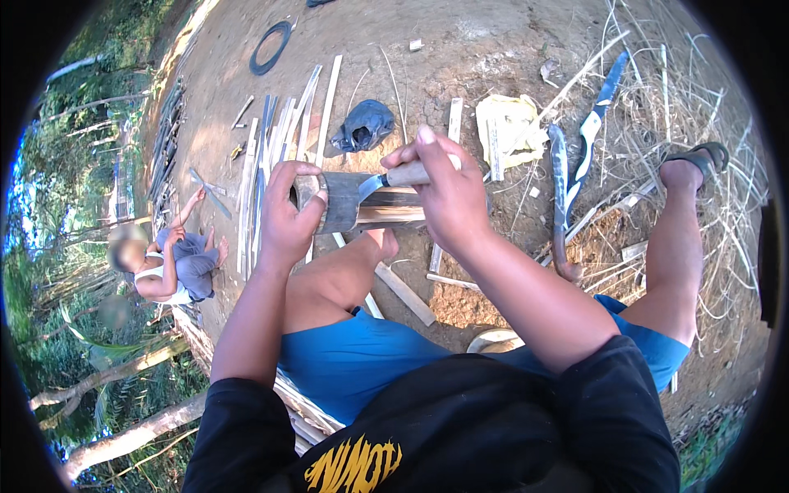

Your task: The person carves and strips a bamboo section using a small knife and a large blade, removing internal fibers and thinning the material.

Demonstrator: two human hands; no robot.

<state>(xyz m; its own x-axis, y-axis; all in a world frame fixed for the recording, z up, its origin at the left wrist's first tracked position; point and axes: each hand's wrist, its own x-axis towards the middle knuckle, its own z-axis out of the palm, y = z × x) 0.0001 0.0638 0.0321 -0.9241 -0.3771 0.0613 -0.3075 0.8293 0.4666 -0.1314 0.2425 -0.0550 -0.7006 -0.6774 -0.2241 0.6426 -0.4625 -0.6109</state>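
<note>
A dark, weathered bamboo tube [339,202] lies level across the space in front of me, with a long opening cut in its side that bares pale wood. Around its left end, my left hand [289,215] is closed, thumb on top. My right hand [452,197] grips the wooden handle of a short knife [404,174], thumb pointing up. The knife's small blade points left and meets the tube near the left edge of the opening. Behind my right hand the tube's right part is mostly hidden, so whether those fingers also touch it cannot be told.
Split bamboo strips [330,107] and a black plastic bag [366,126] lie ahead. A pale yellow sack [511,123], a pruning saw [589,125] and a long curved tool [560,185] are to the right, beside heaped shavings [715,189]. Another person [177,263] sits at left.
</note>
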